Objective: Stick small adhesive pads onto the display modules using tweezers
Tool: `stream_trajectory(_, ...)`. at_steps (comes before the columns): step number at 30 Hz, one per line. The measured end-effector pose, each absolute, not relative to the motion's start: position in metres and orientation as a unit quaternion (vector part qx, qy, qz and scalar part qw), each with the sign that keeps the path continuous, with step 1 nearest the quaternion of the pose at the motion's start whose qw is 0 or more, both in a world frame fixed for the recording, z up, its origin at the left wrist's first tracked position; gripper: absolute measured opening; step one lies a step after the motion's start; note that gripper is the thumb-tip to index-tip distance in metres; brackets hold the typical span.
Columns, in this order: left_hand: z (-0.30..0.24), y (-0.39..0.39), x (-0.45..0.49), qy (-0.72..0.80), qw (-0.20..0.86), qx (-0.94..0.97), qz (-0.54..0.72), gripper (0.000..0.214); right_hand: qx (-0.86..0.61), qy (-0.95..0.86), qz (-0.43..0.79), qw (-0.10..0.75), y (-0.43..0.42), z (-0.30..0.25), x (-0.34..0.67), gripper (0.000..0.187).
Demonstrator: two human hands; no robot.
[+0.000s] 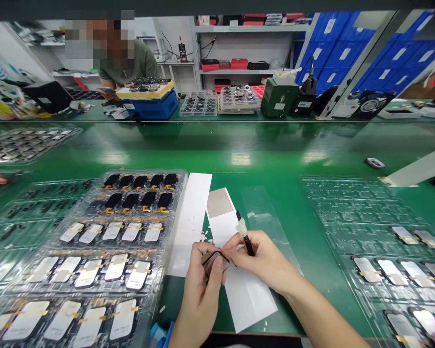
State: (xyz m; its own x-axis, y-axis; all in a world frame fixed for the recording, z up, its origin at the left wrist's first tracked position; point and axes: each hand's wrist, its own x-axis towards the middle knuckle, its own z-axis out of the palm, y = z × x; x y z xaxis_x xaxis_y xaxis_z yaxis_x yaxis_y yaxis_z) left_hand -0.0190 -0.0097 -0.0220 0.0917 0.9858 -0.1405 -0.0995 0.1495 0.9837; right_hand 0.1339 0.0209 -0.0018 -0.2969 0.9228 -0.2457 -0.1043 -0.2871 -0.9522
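Note:
My left hand (200,285) pinches a small dark rounded screen part (214,260) between thumb and fingers, held above a white paper strip (239,285) on the green bench. My right hand (263,261) touches the same part with its fingertips while gripping a thin black pen-like tool (245,238) with a white wrap near its upper end. Both hands are closed and meet over the strip.
Stacked clear trays (94,251) of small screen parts lie at my left. Another clear tray (384,251) with a few parts lies at my right. A second white strip (190,217) sits beside the trays. A person sits across the bench behind a blue box (152,106).

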Motion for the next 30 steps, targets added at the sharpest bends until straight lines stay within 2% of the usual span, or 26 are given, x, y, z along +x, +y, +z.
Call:
stream_trajectory(10,-0.0188,-0.0094,-0.0192,0.462,0.618,0.428,0.471,0.035,-0.46,-0.477,0.64,0.389,0.0183,0.0024,0.1316,0.039)
stream_trajectory(24,-0.0181,-0.0081,-0.0134,0.504,0.592,0.431,0.458,0.032,-0.433,-0.461,0.643,0.432,0.0184,0.0052,0.126,0.035)
stream_trajectory(30,-0.0193,-0.0092,-0.0152,0.512,0.591,0.43,0.451,0.034,-0.442,-0.463,0.643,0.42,0.0198,0.0037,0.1281,0.035)
